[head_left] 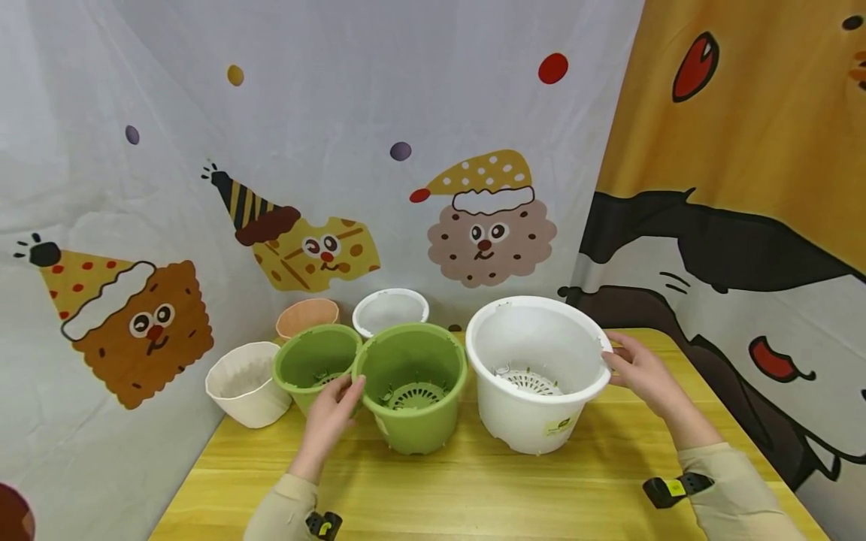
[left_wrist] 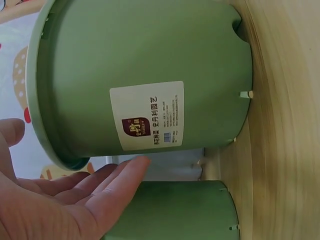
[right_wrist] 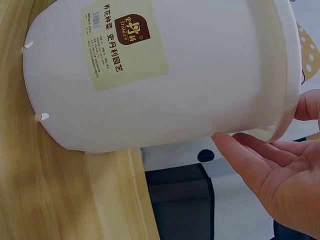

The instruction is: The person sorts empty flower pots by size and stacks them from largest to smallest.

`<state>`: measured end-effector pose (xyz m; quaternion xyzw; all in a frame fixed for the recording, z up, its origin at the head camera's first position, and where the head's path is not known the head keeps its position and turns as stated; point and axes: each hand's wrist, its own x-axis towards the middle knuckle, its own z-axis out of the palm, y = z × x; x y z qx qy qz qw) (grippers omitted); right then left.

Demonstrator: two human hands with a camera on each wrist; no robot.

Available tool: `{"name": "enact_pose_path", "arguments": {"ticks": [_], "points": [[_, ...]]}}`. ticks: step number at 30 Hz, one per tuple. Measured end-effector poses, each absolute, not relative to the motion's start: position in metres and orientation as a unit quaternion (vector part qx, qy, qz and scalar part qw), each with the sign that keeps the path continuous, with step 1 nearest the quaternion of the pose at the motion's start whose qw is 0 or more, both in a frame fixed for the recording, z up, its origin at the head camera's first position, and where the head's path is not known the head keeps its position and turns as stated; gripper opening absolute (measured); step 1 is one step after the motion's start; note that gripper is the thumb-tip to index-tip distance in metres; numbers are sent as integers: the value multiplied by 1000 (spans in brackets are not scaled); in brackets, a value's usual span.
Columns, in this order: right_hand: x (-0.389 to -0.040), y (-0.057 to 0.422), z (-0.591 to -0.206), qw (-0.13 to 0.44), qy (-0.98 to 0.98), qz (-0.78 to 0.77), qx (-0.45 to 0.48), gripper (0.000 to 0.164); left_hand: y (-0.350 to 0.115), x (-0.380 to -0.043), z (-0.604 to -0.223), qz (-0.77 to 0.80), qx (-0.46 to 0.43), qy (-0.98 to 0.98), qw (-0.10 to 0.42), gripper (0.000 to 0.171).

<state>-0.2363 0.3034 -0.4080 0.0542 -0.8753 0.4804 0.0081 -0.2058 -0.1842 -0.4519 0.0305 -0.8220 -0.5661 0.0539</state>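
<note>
A large white flower pot (head_left: 534,421) stands upright on the table. My right hand (head_left: 639,368) holds its right rim, thumb over the rim and fingers along the outside, as the right wrist view shows beside the pot's label (right_wrist: 127,45). To its left stands a medium green flower pot (head_left: 416,428) with a slotted bottom. My left hand (head_left: 331,417) is at its left rim, fingers extended beside the wall and thumb apart from the rim in the left wrist view. A smaller green pot (head_left: 314,353) stands just left, partly behind that hand.
Behind the green pots are a small white pot (head_left: 391,312) and an orange pot (head_left: 307,317). A cream ribbed pot (head_left: 250,387) stands at the table's left edge. Printed curtains (head_left: 379,75) hang right behind the wooden table (head_left: 473,503).
</note>
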Motion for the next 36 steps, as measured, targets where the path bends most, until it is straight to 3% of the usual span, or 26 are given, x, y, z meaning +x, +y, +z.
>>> {"name": "enact_pose_path", "arguments": {"ticks": [14, 23, 36], "points": [[-235, 302, -410, 3, -869, 493, 49, 61, -175, -211, -450, -587, 60, -806, 45, 68], [-236, 302, -411, 3, -868, 494, 46, 61, -171, -214, -447, -586, 65, -807, 48, 48], [-237, 303, -414, -1, -864, 502, 41, 61, -168, -216, -447, -618, 75, -781, 43, 45]]}}
